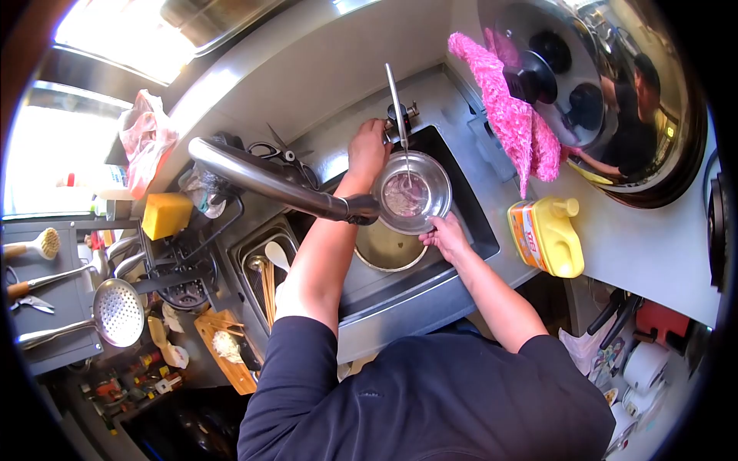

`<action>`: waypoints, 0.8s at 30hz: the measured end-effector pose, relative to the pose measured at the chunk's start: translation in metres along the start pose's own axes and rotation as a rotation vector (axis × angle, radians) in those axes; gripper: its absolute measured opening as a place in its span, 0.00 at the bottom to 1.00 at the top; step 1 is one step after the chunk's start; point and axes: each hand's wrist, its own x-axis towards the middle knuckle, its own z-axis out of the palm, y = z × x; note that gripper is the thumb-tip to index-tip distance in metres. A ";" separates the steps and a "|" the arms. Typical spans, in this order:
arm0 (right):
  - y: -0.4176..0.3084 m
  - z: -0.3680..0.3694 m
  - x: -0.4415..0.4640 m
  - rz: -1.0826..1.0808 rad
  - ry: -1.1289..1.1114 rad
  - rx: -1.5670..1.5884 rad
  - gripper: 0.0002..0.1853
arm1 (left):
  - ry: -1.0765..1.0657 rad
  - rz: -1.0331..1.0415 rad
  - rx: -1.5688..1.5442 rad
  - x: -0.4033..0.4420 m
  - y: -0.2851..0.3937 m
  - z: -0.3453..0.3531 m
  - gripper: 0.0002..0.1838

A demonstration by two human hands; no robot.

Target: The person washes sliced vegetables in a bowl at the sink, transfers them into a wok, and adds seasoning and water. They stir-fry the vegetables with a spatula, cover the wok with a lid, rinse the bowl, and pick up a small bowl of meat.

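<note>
Metal bowl (pixel 436 198) is in the sink (pixel 478 230), under the tap (pixel 394 96), over a bigger pot (pixel 382 256). Right hand (pixel 447 238) pinches its rim; left hand (pixel 370 146) is at the tap, can't tell if gripping. Looks like the filling step; next move calls for a level bowl, I'd guess.

The window (pixel 34 161) at left blazes white, and a sheen lies on the pale wall (pixel 338 69). Near the window is a grey panel (pixel 69 311); a smooth, pale tabletop (pixel 630 238) runs along the right side.
</note>
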 end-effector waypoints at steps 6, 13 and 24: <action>0.000 0.005 0.000 -0.135 0.067 -0.095 0.16 | -0.029 0.001 0.001 0.002 -0.002 0.001 0.25; -0.006 0.005 -0.005 -0.157 0.069 -0.098 0.16 | -0.027 0.017 0.000 0.003 -0.005 0.004 0.26; -0.005 0.007 -0.006 -0.170 0.096 -0.121 0.16 | 0.022 0.046 0.022 0.004 -0.006 0.008 0.25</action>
